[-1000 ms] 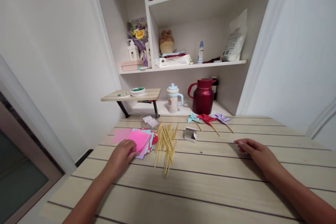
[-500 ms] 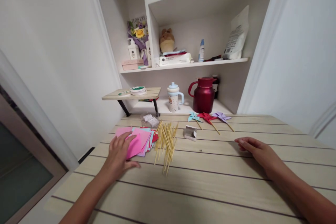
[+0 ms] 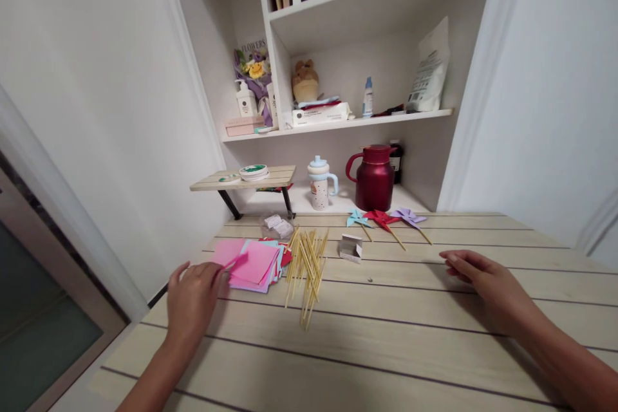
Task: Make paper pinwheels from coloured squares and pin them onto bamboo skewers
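My left hand (image 3: 196,290) pinches a bright pink sheet of paper (image 3: 236,262) between thumb and fingers at the left of the table. That sheet is tilted up and seen nearly edge-on. Beneath and beside it lies a fanned pile of coloured paper (image 3: 258,265), pale pink on top, with purple, light blue and red edges showing. My right hand (image 3: 470,273) is at the table's right side, its thumb and fingers drawn together. Whether anything small sits in them is hidden. Several thin wooden sticks (image 3: 309,264) lie crossed just right of the pile.
A small open box (image 3: 351,248) stands mid-table, with a tiny object (image 3: 370,279) in front. Three paper pinwheels, blue (image 3: 357,217), red (image 3: 381,219) and purple (image 3: 408,216), lie behind. A clear container (image 3: 277,226), cup (image 3: 318,187) and red jug (image 3: 375,179) are near the shelf.
My left hand has closed on the bright pink sheet and drawn it left and up off the pile. My right hand has hardly moved. The view has tipped slightly.
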A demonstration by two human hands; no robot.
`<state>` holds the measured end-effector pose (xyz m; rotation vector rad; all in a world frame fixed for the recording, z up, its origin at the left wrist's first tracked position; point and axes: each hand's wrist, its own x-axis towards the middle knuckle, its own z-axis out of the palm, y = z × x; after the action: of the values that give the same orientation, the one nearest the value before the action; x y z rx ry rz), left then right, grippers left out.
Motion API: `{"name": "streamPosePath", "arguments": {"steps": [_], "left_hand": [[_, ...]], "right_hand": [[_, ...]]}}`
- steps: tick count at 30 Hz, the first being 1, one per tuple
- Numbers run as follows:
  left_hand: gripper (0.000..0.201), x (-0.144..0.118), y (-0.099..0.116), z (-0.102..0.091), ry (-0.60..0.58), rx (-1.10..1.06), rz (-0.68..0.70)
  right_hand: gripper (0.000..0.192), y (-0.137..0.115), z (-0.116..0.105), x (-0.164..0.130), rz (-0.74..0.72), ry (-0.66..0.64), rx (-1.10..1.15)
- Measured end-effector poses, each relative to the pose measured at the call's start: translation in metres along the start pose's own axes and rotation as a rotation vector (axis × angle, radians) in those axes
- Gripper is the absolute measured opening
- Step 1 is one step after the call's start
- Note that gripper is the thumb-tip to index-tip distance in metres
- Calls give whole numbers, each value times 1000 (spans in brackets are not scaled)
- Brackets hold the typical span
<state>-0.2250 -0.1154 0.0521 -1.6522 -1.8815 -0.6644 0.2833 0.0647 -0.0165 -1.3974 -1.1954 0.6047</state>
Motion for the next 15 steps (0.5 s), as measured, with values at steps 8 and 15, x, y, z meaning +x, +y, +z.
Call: {"name": "streamPosePath", "arguments": {"steps": [8,15], "left_hand": [[28,27,53,11,323,-151,-38],[31,24,178,37,534,-307,822]], "right_hand": [[35,-64,27,-55,220,-500,511],[60,-81,54,-88,646,-928,894]]}}
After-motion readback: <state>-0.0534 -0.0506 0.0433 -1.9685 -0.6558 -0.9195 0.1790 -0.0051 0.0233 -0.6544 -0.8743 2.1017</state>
